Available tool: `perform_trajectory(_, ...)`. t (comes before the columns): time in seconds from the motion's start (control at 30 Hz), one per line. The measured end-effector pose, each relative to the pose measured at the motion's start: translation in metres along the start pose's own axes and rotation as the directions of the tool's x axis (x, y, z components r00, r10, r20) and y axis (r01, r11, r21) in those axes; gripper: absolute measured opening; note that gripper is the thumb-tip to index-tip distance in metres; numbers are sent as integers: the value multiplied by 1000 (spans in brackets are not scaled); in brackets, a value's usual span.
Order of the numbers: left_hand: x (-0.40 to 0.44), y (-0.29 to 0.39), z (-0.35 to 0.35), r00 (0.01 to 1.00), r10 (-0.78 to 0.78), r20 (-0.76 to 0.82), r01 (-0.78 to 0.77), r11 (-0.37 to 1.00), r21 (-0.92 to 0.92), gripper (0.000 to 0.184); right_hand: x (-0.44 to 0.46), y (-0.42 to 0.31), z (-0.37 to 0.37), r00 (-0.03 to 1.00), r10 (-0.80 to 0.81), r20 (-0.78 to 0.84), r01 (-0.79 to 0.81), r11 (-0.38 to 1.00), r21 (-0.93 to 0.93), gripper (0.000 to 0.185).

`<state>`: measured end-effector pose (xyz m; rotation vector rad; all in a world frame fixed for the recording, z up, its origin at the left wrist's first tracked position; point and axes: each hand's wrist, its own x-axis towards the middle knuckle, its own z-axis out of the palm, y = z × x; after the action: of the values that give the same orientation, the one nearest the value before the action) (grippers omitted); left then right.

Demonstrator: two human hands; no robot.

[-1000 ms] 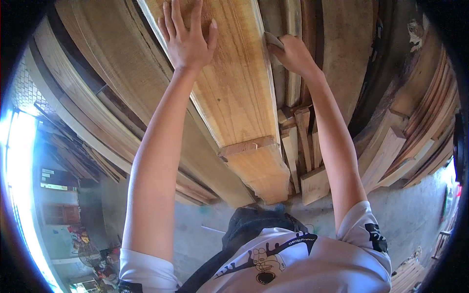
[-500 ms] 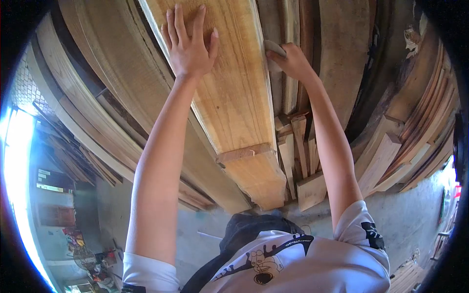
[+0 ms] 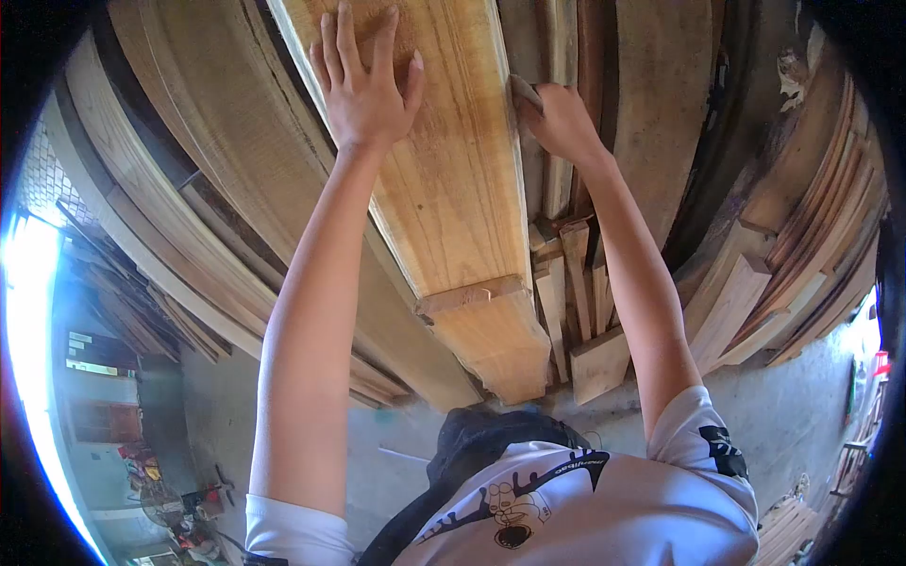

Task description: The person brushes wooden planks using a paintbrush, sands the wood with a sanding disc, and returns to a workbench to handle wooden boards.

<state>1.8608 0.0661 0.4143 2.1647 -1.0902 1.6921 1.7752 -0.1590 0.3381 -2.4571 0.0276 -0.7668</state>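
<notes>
A wide, light-brown wooden board runs away from me on top of another plank. My left hand lies on its upper face near the left edge, palm down and fingers spread. At the board's right edge, my right hand is closed around a thin greyish sandpaper-like pad. The pad is tilted and close against that edge; most of it is hidden by my fingers, and I cannot tell its exact kind.
Long planks lie to the left, and more boards to the right. Short offcuts stand between them near the board's close end. Stacked lumber fills the far right. Below is a grey concrete floor.
My right hand has shifted slightly along the board's edge and turned, so less of the pad's flat face shows. My left hand stays on the board in nearly the same place.
</notes>
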Motion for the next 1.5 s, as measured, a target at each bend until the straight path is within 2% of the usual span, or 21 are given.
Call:
perform_trajectory(0.13,2,2,-5,999,-14,33,14,1000,6,58,-2,-3,4,999,-43,-23,41,996,-78,27)
perform_trajectory(0.23,2,2,-5,999,-12,33,13,1000,-6,57,-5,-6,6,999,7,-54,-10,998,-64,24)
perform_trajectory(0.5,0,1,-4,998,-34,49,35,999,-24,56,-4,-3,8,999,11,-52,-15,998,-65,24)
perform_trajectory(0.53,1,2,-12,992,-39,122,35,999,33,59,-2,2,10,999,28,-44,-31,997,-70,25)
perform_trajectory(0.63,2,1,-10,993,-32,110,28,999,39,59,-4,22,14,999,42,17,-43,998,43,29)
perform_trajectory(0.67,3,1,-11,992,-41,121,36,998,42,59,-8,28,20,997,80,-23,-74,979,188,29)
perform_trajectory(0.77,2,3,-11,988,-61,143,54,997,50,59,-9,38,27,988,118,-94,-95,971,220,34)
perform_trajectory(0.87,3,2,-10,990,-46,130,39,998,52,58,-5,34,20,991,110,-76,-81,947,311,35)
perform_trajectory(0.97,2,3,-10,991,-47,128,42,998,46,58,2,20,10,991,8,-132,28,963,268,35)
perform_trajectory(1.03,2,3,-11,988,-57,141,49,997,57,58,7,12,1,994,-21,-105,44,974,221,35)
perform_trajectory(1.27,1,2,-10,993,-39,115,33,998,56,56,14,18,6,992,-44,-118,56,994,99,36)
perform_trajectory(1.37,2,2,-9,993,-42,108,37,998,53,56,11,10,-2,998,-23,-60,30,992,122,35)
perform_trajectory(1.5,2,4,-9,991,-50,126,41,997,72,56,4,-6,-8,994,-71,-85,72,997,5,30)
